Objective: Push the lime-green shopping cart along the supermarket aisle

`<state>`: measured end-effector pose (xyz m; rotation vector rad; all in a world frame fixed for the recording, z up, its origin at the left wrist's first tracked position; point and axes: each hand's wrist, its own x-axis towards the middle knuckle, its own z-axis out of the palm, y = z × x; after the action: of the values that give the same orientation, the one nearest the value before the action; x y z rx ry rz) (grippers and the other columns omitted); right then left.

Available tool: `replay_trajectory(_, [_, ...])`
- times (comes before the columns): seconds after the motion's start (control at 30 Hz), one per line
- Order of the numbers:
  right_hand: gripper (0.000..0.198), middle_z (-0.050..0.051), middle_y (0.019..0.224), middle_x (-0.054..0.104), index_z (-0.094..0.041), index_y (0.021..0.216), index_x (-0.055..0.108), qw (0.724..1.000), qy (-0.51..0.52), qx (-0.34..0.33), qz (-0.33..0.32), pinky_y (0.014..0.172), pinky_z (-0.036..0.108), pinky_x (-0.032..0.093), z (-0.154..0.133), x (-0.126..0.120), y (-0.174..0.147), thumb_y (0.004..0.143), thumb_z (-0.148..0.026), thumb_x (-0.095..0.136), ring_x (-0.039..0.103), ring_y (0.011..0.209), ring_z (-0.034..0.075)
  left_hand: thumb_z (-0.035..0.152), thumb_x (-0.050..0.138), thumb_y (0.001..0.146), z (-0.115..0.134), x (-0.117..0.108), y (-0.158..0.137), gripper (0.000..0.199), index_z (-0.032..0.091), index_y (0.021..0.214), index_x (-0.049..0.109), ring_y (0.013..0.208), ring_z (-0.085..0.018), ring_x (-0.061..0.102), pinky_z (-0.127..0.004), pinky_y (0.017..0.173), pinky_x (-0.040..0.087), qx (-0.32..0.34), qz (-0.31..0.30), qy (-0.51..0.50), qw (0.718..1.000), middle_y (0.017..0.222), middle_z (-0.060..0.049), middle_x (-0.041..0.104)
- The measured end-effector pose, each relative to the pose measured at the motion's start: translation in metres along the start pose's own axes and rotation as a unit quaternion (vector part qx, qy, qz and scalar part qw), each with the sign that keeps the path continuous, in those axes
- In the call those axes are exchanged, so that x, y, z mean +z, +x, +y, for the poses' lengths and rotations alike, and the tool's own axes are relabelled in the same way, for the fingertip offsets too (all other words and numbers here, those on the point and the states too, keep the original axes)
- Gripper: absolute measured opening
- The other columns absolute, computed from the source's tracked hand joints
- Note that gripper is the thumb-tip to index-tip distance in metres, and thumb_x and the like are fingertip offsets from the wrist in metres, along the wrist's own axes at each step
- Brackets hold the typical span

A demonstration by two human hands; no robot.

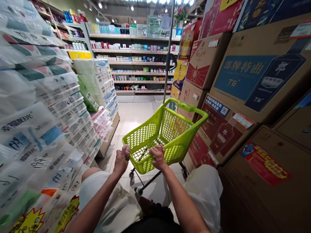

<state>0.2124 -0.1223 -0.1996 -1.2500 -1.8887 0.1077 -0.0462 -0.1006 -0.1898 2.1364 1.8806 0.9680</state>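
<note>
Cardboard cartons (246,71) stack up along our right, and plastic-wrapped packs (60,108), soft and glossy, pile along our left. Between them, we see pale tiled floor (132,117) running open to the far shelves (132,49), at least five boards high. One lime-green cart (165,129), its tapered plastic basket pierced by square holes, stands ahead of us, right of the aisle's middle; its right side sits close beside the cartons, with more room left. Near left lie two spiky yellow signs (28,223). Our right hand (158,157) is closed on the cart's near rim; our left hand (121,160) curls tight at the near-left corner, but we cannot tell whether it clasps the rim.
</note>
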Motion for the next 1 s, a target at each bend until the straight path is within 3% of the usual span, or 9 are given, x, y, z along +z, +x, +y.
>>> replay_trajectory(0.13, [0.040,-0.001,0.090,0.069,-0.026,0.085,0.061,1.000,0.022,-0.002,0.014,0.122,0.046,0.015,0.004,-0.003,-0.005,0.054,-0.002,0.050,0.053,0.117,0.025,0.017,0.059,0.091,-0.002,0.002,-0.006,0.056,0.025,0.145,0.053,0.085,-0.018,0.058,-0.033,0.082,0.053,0.021,-0.013,-0.016,1.000,0.106,-0.005,0.050])
replay_trajectory(0.33, [0.039,-0.002,0.087,0.067,-0.026,0.082,0.061,1.000,0.030,-0.005,0.008,0.120,0.045,0.017,0.007,-0.014,-0.010,0.053,-0.002,0.050,0.054,0.116,0.024,0.001,0.060,0.078,0.006,-0.018,0.036,0.064,0.026,0.137,0.060,0.088,-0.018,0.057,-0.032,0.085,0.051,-0.065,-0.018,0.002,0.998,0.107,-0.005,0.049])
replay_trajectory(0.57, [0.033,-0.002,0.081,0.066,-0.026,0.077,0.061,0.999,0.038,0.001,0.016,0.121,0.045,0.017,0.021,-0.022,-0.017,0.056,-0.002,0.050,0.055,0.113,0.025,0.000,0.055,0.081,0.025,-0.022,0.005,0.056,0.026,0.129,0.065,0.097,-0.020,0.060,-0.029,0.088,0.049,-0.008,-0.068,0.002,0.998,0.110,-0.006,0.051])
replay_trajectory(0.8, [0.036,-0.002,0.085,0.067,-0.026,0.078,0.062,0.999,0.036,-0.001,0.014,0.124,0.046,0.017,0.027,-0.022,-0.012,0.057,0.001,0.050,0.056,0.113,0.024,0.000,0.050,0.085,0.035,-0.045,0.043,0.048,0.024,0.123,0.068,0.091,-0.019,0.057,-0.028,0.083,0.046,-0.053,-0.104,0.099,0.988,0.113,-0.008,0.051])
replay_trajectory(0.9, [0.035,-0.003,0.083,0.066,-0.026,0.075,0.060,0.999,0.031,0.003,0.028,0.125,0.046,0.016,0.028,-0.018,-0.011,0.056,0.001,0.050,0.057,0.112,0.023,-0.001,0.046,0.084,0.055,-0.050,0.024,0.040,0.022,0.107,0.069,0.091,-0.018,0.056,-0.027,0.084,0.046,-0.013,-0.176,0.100,0.979,0.109,-0.006,0.053])
replay_trajectory(1.0, [0.033,-0.002,0.084,0.066,-0.026,0.075,0.059,0.999,0.024,0.008,0.026,0.126,0.046,0.016,0.027,-0.019,-0.012,0.058,0.002,0.050,0.057,0.110,0.023,-0.003,0.045,0.081,0.089,-0.044,-0.016,0.041,0.022,0.102,0.069,0.096,-0.018,0.056,-0.027,0.087,0.046,0.051,-0.233,0.097,0.966,0.108,-0.006,0.054])
